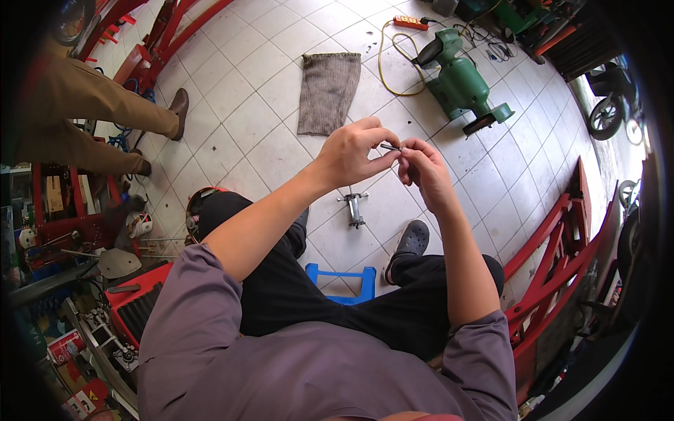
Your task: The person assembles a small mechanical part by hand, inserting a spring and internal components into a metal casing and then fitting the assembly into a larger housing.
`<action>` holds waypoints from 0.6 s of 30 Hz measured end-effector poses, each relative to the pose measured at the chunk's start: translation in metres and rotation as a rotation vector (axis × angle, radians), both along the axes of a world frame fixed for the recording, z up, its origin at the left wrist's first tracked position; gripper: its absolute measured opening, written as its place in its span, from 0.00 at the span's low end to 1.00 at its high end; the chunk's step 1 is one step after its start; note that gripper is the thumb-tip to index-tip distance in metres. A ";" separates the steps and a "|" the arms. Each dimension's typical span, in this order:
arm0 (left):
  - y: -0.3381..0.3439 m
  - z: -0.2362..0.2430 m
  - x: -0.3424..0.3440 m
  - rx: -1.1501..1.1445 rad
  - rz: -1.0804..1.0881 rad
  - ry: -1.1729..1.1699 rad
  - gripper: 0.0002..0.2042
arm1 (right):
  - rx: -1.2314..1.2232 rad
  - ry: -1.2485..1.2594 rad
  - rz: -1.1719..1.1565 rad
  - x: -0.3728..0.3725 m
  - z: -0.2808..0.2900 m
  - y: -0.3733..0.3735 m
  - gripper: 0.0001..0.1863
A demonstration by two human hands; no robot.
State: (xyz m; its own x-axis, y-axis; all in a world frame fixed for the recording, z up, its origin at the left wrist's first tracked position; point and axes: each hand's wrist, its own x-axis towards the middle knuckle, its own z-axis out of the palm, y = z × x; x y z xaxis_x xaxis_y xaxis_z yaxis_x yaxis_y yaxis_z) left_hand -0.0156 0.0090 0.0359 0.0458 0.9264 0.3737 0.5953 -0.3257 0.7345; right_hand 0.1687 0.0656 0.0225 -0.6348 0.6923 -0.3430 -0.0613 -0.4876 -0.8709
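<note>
- White tiled floor (281, 151), centre frame: our left hand (351, 156) and right hand (423, 172) pinch a small metal pin (390, 147) between fingers.
- We judge fitting unfinished; metal part (354, 208) lies untouched below.

Glossy white floor tiles (267, 151), rough grey cloth (328, 92), bare metal part (354, 209)

Left hand (351, 151) and right hand (423, 168) pinch 1 small metal pin (390, 147) — a metal part (354, 208) lies on the floor tiles (267, 147) below.
</note>
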 end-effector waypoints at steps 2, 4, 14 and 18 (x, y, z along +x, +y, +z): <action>0.000 0.001 0.000 0.011 -0.001 -0.005 0.07 | -0.073 0.024 -0.054 -0.002 0.009 0.000 0.15; 0.001 -0.001 0.000 0.027 -0.001 -0.017 0.07 | -0.061 -0.002 -0.004 0.001 0.005 0.002 0.14; 0.000 0.002 0.001 0.050 -0.002 -0.028 0.06 | -0.097 0.051 -0.005 0.003 0.009 0.003 0.09; 0.001 0.000 0.002 0.068 -0.012 -0.034 0.07 | -0.045 0.006 0.030 0.003 0.001 0.003 0.08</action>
